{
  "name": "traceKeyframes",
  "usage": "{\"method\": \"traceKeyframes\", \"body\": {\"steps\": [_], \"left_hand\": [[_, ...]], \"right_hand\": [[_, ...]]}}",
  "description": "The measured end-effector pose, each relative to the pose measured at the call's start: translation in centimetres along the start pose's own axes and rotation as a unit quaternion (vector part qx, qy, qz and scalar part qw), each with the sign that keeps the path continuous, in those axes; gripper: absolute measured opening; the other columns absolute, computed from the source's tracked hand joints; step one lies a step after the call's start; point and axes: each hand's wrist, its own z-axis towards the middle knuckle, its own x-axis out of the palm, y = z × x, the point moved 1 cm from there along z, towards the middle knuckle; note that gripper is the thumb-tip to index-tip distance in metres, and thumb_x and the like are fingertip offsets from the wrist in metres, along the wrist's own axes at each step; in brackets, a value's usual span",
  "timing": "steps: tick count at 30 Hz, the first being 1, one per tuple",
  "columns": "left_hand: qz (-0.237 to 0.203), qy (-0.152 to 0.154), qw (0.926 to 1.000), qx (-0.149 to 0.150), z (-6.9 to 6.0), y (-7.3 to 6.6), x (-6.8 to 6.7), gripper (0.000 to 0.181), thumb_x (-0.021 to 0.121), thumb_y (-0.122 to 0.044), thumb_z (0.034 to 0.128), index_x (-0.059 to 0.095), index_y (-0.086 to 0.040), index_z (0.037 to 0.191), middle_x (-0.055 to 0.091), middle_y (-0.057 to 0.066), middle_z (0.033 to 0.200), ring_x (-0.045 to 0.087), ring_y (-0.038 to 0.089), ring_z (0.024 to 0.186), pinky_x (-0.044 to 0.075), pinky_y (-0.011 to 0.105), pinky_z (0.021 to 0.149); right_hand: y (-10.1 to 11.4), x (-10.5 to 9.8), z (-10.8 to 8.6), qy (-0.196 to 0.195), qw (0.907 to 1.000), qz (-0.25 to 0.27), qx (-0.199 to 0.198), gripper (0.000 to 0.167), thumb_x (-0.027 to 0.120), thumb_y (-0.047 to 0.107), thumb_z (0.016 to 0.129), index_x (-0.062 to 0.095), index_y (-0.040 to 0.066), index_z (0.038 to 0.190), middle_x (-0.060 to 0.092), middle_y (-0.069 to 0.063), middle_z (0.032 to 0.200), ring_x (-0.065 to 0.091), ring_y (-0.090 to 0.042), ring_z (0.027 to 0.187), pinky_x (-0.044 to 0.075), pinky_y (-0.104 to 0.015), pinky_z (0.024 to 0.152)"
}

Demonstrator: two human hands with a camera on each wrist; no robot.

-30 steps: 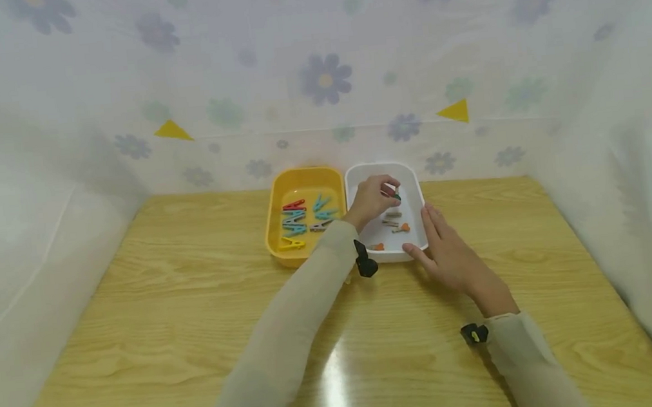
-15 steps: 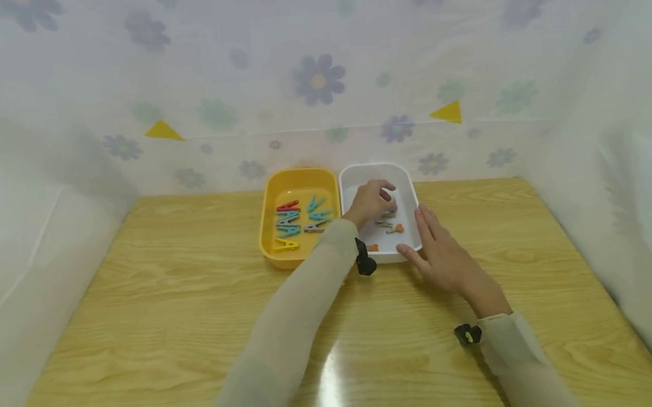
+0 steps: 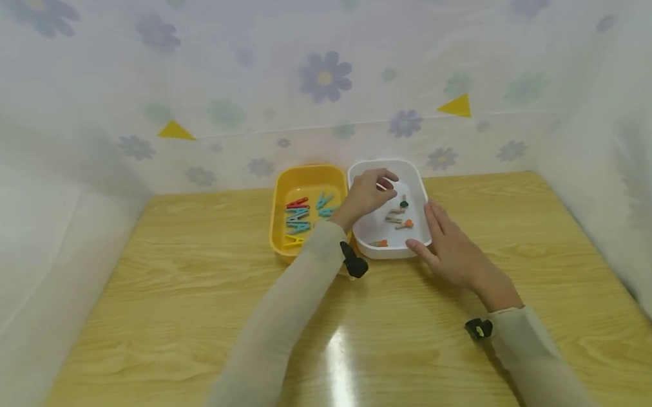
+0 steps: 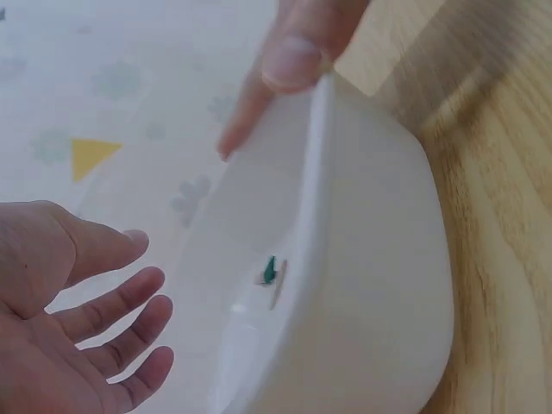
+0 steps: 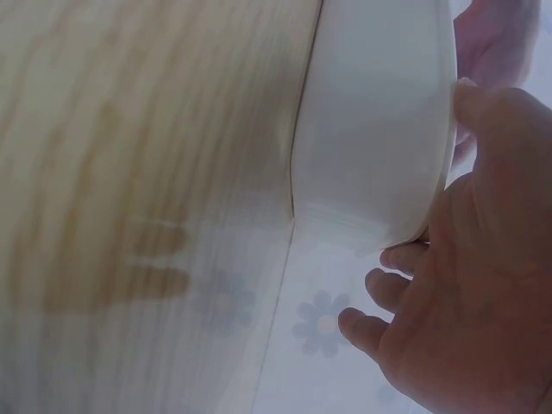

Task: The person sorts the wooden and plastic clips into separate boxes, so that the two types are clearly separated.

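The white tray [image 3: 388, 250] holds several small wooden clothespins. Among them are a green-topped clothespin [image 3: 404, 202] near the right wall, an orange-topped clothespin [image 3: 405, 225] and a plain clothespin [image 3: 394, 219]. Above the tray is my left hand [image 3: 364, 193], its fingers loosely bent and apart, with nothing between them in the left wrist view. My right hand [image 3: 452, 254] rests at the tray's near right corner. Its thumb touches the front rim, and its fingers lie fairly straight along the right side. The right wrist view shows this thumb [image 5: 483, 108] on the rim.
Touching the white tray on its left stands a yellow tray [image 3: 277, 224]. It contains several plastic clothespins, including a red clothespin [image 3: 297, 203] and a yellow clothespin [image 3: 294, 240], the latter partly behind the left sleeve [image 3: 289, 316]. A flowered curtain [image 3: 268, 73] hangs behind the wooden table [image 3: 156, 322].
My left hand has let go of the green-topped clothespin, which now lies in the white tray, and has drawn slightly away to the left. The right hand stays at the tray's corner.
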Motion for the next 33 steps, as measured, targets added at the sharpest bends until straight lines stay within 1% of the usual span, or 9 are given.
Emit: {"method": "traceKeyframes", "body": {"steps": [3, 7, 9, 12, 17, 22, 28, 30, 33], "left_hand": [[-0.003, 0.004, 0.9998, 0.017, -1.3, -0.6, -0.8, 0.026, 0.068, -0.013, 0.1006, 0.069, -0.006, 0.126, 0.071, 0.011, 0.113, 0.068, 0.023, 0.103, 0.055, 0.026, 0.087], [-0.012, 0.009, 0.9991, 0.039, -3.5, -1.1, -2.0, 0.027, 0.067, -0.011, 0.1003, 0.068, -0.003, 0.126, 0.071, 0.014, 0.113, 0.067, 0.026, 0.104, 0.053, 0.026, 0.092], [-0.027, 0.007, 0.9983, 0.052, -4.7, -1.2, -2.5, 0.027, 0.067, -0.008, 0.0997, 0.067, -0.001, 0.126, 0.070, 0.016, 0.114, 0.067, 0.028, 0.104, 0.053, 0.029, 0.094], [-0.042, -0.001, 0.9969, 0.066, -6.7, -1.0, -3.1, 0.028, 0.067, -0.007, 0.0997, 0.066, -0.002, 0.127, 0.070, 0.015, 0.115, 0.066, 0.028, 0.104, 0.054, 0.031, 0.092], [-0.029, -0.007, 0.9970, 0.072, -10.2, -0.6, -3.7, 0.029, 0.068, -0.010, 0.1002, 0.067, -0.007, 0.129, 0.069, 0.011, 0.117, 0.065, 0.022, 0.104, 0.054, 0.037, 0.089], [-0.018, -0.037, 0.9962, 0.077, -13.3, 0.1, -4.0, 0.025, 0.068, -0.011, 0.0998, 0.070, -0.009, 0.125, 0.070, 0.007, 0.120, 0.065, 0.025, 0.110, 0.053, 0.047, 0.092], [-0.008, -0.079, 0.9923, 0.095, -16.6, 1.2, -4.1, 0.024, 0.071, -0.008, 0.0973, 0.072, -0.007, 0.121, 0.072, 0.004, 0.119, 0.065, 0.023, 0.110, 0.053, 0.046, 0.091], [-0.006, -0.088, 0.9914, 0.097, -17.7, 1.7, -4.1, 0.023, 0.072, -0.007, 0.0967, 0.072, -0.006, 0.120, 0.072, 0.004, 0.117, 0.066, 0.023, 0.108, 0.054, 0.046, 0.090], [-0.004, -0.093, 0.9903, 0.104, -19.2, 2.2, -3.9, 0.024, 0.075, -0.004, 0.0936, 0.072, -0.002, 0.118, 0.073, 0.007, 0.115, 0.068, 0.026, 0.106, 0.055, 0.046, 0.089]], "right_hand": [[-0.2, -0.1, -0.1, 0.002, 1.0000, 0.002, 0.002, 0.093, 0.037, 0.059, 0.107, -0.005, -0.002, 0.162, -0.010, -0.018, 0.170, 0.002, -0.042, 0.156, 0.017, -0.061, 0.121], [-0.3, -0.2, -0.3, 0.003, 1.0000, 0.005, 0.005, 0.093, 0.037, 0.060, 0.107, -0.005, -0.003, 0.162, -0.007, -0.020, 0.170, 0.002, -0.043, 0.155, 0.017, -0.061, 0.121], [-0.3, -0.2, -0.3, 0.003, 1.0000, 0.005, 0.006, 0.093, 0.037, 0.060, 0.107, -0.005, -0.003, 0.162, -0.007, -0.020, 0.170, 0.003, -0.043, 0.155, 0.018, -0.062, 0.120], [-0.3, -0.3, -0.3, -0.001, 1.0000, 0.007, 0.005, 0.093, 0.038, 0.060, 0.107, -0.004, -0.003, 0.162, -0.007, -0.020, 0.170, 0.004, -0.043, 0.155, 0.018, -0.063, 0.120], [-0.2, -0.3, -0.2, -0.004, 1.0000, 0.008, -0.001, 0.093, 0.039, 0.060, 0.107, -0.003, -0.003, 0.162, -0.006, -0.020, 0.170, 0.005, -0.044, 0.155, 0.019, -0.062, 0.120], [-0.1, -0.3, -0.3, 0.002, 0.9999, 0.012, 0.001, 0.094, 0.038, 0.060, 0.107, -0.005, -0.003, 0.162, -0.010, -0.018, 0.170, 0.001, -0.043, 0.155, 0.017, -0.063, 0.120], [-0.1, -0.3, -0.4, 0.008, 0.9999, 0.013, 0.004, 0.094, 0.038, 0.060, 0.107, -0.006, -0.003, 0.161, -0.011, -0.019, 0.170, 0.000, -0.043, 0.155, 0.017, -0.062, 0.120], [0.0, -0.4, -0.3, 0.007, 0.9999, 0.015, 0.001, 0.094, 0.038, 0.059, 0.107, -0.006, -0.002, 0.161, -0.011, -0.019, 0.170, 0.001, -0.043, 0.155, 0.017, -0.062, 0.120], [0.0, -0.4, -0.3, 0.002, 0.9998, 0.018, -0.002, 0.093, 0.038, 0.059, 0.107, -0.006, -0.003, 0.161, -0.010, -0.019, 0.170, 0.002, -0.043, 0.155, 0.017, -0.062, 0.120]]}}
